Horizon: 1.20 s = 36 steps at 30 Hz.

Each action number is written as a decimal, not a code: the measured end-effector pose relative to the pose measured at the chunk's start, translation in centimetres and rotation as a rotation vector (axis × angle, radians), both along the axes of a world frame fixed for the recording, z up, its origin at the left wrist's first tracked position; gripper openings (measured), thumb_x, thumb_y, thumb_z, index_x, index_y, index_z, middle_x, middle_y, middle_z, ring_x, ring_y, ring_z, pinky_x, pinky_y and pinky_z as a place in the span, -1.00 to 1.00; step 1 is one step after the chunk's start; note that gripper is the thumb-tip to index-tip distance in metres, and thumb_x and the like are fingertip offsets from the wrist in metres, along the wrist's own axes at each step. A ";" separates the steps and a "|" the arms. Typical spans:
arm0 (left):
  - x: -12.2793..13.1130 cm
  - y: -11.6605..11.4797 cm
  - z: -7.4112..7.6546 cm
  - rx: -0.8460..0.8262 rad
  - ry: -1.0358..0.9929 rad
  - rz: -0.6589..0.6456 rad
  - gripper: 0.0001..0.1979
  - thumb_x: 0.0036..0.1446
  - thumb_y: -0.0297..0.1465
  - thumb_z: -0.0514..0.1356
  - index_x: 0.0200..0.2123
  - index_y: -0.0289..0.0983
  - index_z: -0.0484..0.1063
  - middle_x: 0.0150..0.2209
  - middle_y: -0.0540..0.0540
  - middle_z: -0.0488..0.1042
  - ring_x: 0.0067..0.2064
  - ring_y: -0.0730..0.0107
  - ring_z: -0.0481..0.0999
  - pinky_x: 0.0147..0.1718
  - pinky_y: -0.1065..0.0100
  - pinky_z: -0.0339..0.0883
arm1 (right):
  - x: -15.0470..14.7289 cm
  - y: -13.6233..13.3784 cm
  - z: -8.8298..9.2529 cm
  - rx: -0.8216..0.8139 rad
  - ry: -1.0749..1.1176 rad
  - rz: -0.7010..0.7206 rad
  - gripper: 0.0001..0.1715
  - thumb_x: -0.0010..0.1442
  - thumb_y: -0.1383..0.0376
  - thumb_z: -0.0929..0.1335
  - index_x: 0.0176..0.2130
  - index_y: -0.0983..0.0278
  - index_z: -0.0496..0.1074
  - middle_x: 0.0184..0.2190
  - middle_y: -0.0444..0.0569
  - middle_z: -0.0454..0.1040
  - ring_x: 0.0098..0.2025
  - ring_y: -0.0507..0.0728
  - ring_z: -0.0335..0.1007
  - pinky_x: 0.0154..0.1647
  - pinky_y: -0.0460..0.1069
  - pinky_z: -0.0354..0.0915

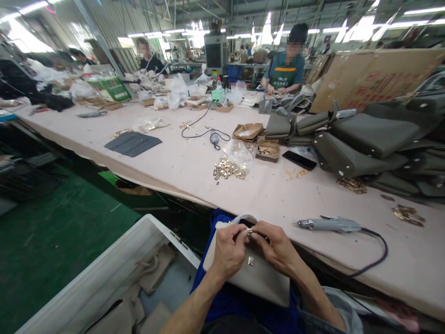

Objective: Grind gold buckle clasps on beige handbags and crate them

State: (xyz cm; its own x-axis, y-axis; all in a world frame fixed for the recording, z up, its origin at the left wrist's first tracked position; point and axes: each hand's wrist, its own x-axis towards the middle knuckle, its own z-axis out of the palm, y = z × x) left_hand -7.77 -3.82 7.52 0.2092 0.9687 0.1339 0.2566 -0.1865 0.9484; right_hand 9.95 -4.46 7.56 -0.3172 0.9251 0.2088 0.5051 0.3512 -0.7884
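A light beige bag (pixel 267 283) rests on my lap over blue cloth, with a small shiny metal clasp piece (pixel 251 260) on its front. At the bag's top edge my left hand (pixel 231 248) pinches a small gold metal piece (pixel 249 230) between thumb and finger. From the other side my right hand (pixel 273 243) grips at the same spot, its fingertips close against the left ones. The fingers partly cover the metal piece, so its exact shape is hidden. An electric screwdriver (pixel 328 224) lies on the table to the right of my hands.
A white bin (pixel 146 227) with beige bags stands at left. On the table (pixel 187 171) are a pile of gold metal fittings (pixel 229 168), a small box of parts (pixel 267 151), a phone (pixel 299 160) and stacked dark bags (pixel 375 130). A co-worker (pixel 287 69) works across the table.
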 end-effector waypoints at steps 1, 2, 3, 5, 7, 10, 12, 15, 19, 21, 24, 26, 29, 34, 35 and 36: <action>0.2 0.2 0.3 0.030 0.025 0.004 -0.74 0.28 -0.44 0.12 -0.47 -0.25 0.49 -0.51 -0.04 0.45 -0.43 0.36 0.45 -0.36 0.39 0.26 | 0.0 0.0 -0.1 0.013 0.010 -0.015 -0.73 0.40 0.31 0.24 -0.28 0.24 0.47 -0.34 -0.03 0.46 -0.30 0.11 0.38 -0.19 -0.02 0.27; 0.4 0.3 0.5 0.056 0.045 0.009 -0.74 0.28 -0.45 0.12 -0.47 -0.25 0.47 -0.50 -0.04 0.45 -0.42 0.36 0.44 -0.35 0.39 0.25 | 0.1 0.0 -0.2 0.027 0.013 -0.030 -0.71 0.41 0.29 0.23 -0.29 0.24 0.47 -0.35 -0.03 0.46 -0.31 0.10 0.37 -0.21 -0.02 0.26; 0.6 0.4 0.7 0.077 0.064 0.015 -0.73 0.27 -0.46 0.11 -0.48 -0.24 0.46 -0.51 -0.03 0.44 -0.43 0.36 0.42 -0.34 0.38 0.24 | 0.1 0.0 -0.3 0.043 0.014 -0.045 -0.70 0.42 0.28 0.22 -0.29 0.24 0.46 -0.37 -0.03 0.45 -0.32 0.10 0.36 -0.22 -0.02 0.25; 1.0 0.5 1.0 0.105 0.104 0.024 -0.73 0.27 -0.46 0.10 -0.49 -0.24 0.45 -0.52 -0.03 0.43 -0.44 0.36 0.39 -0.35 0.37 0.20 | -0.1 0.1 -0.5 0.078 0.005 -0.080 -0.69 0.42 0.26 0.22 -0.31 0.25 0.46 -0.41 -0.04 0.42 -0.36 0.09 0.33 -0.27 -0.02 0.22; 1.4 0.7 1.1 0.119 0.143 0.034 -0.73 0.26 -0.46 0.10 -0.49 -0.24 0.46 -0.51 -0.04 0.43 -0.45 0.35 0.36 -0.38 0.36 0.16 | -0.3 0.2 -0.8 0.113 -0.006 -0.123 -0.69 0.40 0.25 0.24 -0.35 0.25 0.45 -0.45 -0.06 0.40 -0.41 0.08 0.30 -0.32 -0.02 0.18; 1.5 1.1 1.1 0.120 0.173 0.035 -0.73 0.23 -0.47 0.11 -0.51 -0.24 0.45 -0.54 -0.03 0.39 -0.48 0.37 0.31 -0.43 0.36 0.11 | -0.7 0.5 -1.1 0.128 0.007 -0.199 -0.67 0.37 0.22 0.28 -0.40 0.27 0.46 -0.50 -0.08 0.39 -0.46 0.06 0.27 -0.37 -0.03 0.14; 1.5 1.5 0.8 0.104 0.173 0.029 -0.73 0.22 -0.47 0.11 -0.52 -0.24 0.45 -0.56 -0.02 0.36 -0.49 0.38 0.30 -0.45 0.37 0.09 | -0.9 0.8 -1.5 0.105 0.030 -0.219 -0.66 0.36 0.20 0.28 -0.41 0.27 0.48 -0.51 -0.09 0.40 -0.47 0.05 0.27 -0.37 -0.04 0.15; 1.6 1.9 0.4 0.074 0.163 0.022 -0.72 0.23 -0.43 0.12 -0.53 -0.25 0.47 -0.58 -0.01 0.35 -0.51 0.37 0.31 -0.47 0.37 0.09 | -0.9 1.4 -2.1 0.042 0.062 -0.249 -0.56 0.37 0.14 0.29 -0.49 0.28 0.42 -0.57 -0.13 0.32 -0.50 0.03 0.20 -0.42 -0.05 0.10; 1.7 2.3 0.1 0.036 0.134 0.041 -0.70 0.24 -0.40 0.11 -0.53 -0.26 0.50 -0.59 -0.01 0.36 -0.51 0.38 0.32 -0.47 0.38 0.10 | -0.6 2.1 -2.7 -0.097 0.121 -0.253 -0.44 0.39 0.05 0.26 -0.57 0.27 0.25 -0.62 -0.19 0.14 -0.52 0.00 0.05 -0.48 -0.07 0.01; 1.5 2.5 0.1 0.004 0.129 0.062 -0.72 0.22 -0.40 0.13 -0.52 -0.26 0.50 -0.60 0.00 0.35 -0.52 0.39 0.31 -0.48 0.39 0.11 | -0.6 2.3 -2.6 -0.135 0.133 -0.224 -0.47 0.39 0.04 0.26 -0.52 0.27 0.27 -0.58 -0.19 0.17 -0.49 0.01 0.08 -0.46 -0.07 0.03; 1.1 2.7 0.3 -0.038 0.128 0.064 -0.79 0.19 -0.41 0.17 -0.45 -0.27 0.55 -0.52 -0.04 0.45 -0.49 0.40 0.39 -0.48 0.42 0.17 | -0.5 2.3 -2.3 -0.146 0.136 -0.238 -0.50 0.38 0.04 0.27 -0.49 0.28 0.33 -0.56 -0.18 0.23 -0.46 0.02 0.14 -0.43 -0.07 0.06; 1.0 2.5 0.4 -0.103 0.081 0.054 -0.85 0.16 -0.39 0.21 -0.28 -0.28 0.59 -0.35 -0.09 0.56 -0.50 0.43 0.47 -0.50 0.45 0.24 | -0.4 2.4 -2.1 -0.139 0.154 -0.268 -0.51 0.39 0.04 0.27 -0.47 0.28 0.36 -0.56 -0.17 0.26 -0.46 0.02 0.16 -0.42 -0.06 0.08; 1.5 1.8 0.2 -0.263 -0.063 -0.026 -0.69 0.20 -0.33 0.20 0.00 -0.24 0.55 -0.13 -0.16 0.60 -0.60 0.46 0.52 -0.61 0.46 0.30 | -0.2 2.5 -1.9 -0.118 0.194 -0.292 -0.53 0.39 0.06 0.27 -0.45 0.27 0.39 -0.55 -0.16 0.32 -0.46 0.04 0.20 -0.41 -0.06 0.13; 3.0 1.5 -1.4 -0.349 -0.263 -0.058 -0.66 0.26 -0.25 0.21 -0.02 -0.33 0.57 -0.41 -0.13 0.62 -0.62 0.41 0.50 -0.68 0.49 0.27 | 0.0 3.0 -1.9 -0.062 0.210 -0.309 -0.55 0.39 0.08 0.27 -0.45 0.26 0.38 -0.54 -0.14 0.35 -0.46 0.04 0.23 -0.40 -0.06 0.16; 3.2 1.6 -1.8 -0.360 -0.289 -0.046 -0.65 0.25 -0.25 0.23 -0.03 -0.35 0.57 -0.52 -0.10 0.58 -0.64 0.41 0.47 -0.68 0.49 0.26 | 0.0 3.0 -2.0 -0.061 0.209 -0.317 -0.55 0.39 0.08 0.27 -0.45 0.26 0.39 -0.54 -0.14 0.34 -0.47 0.04 0.23 -0.40 -0.06 0.15; 3.3 1.8 -2.2 -0.372 -0.314 -0.037 -0.64 0.24 -0.24 0.24 -0.04 -0.38 0.57 -0.60 -0.07 0.53 -0.66 0.43 0.44 -0.68 0.49 0.26 | -0.1 3.1 -2.1 -0.068 0.210 -0.329 -0.55 0.39 0.08 0.27 -0.45 0.26 0.39 -0.55 -0.14 0.34 -0.47 0.04 0.23 -0.41 -0.06 0.15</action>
State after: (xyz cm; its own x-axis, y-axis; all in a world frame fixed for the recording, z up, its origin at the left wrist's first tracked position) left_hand -4.46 -2.05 5.29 0.2494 0.9554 -0.1580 -0.0525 0.1763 0.9829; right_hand 9.88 -1.39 5.43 0.0414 0.9841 0.1727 0.4072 0.1412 -0.9023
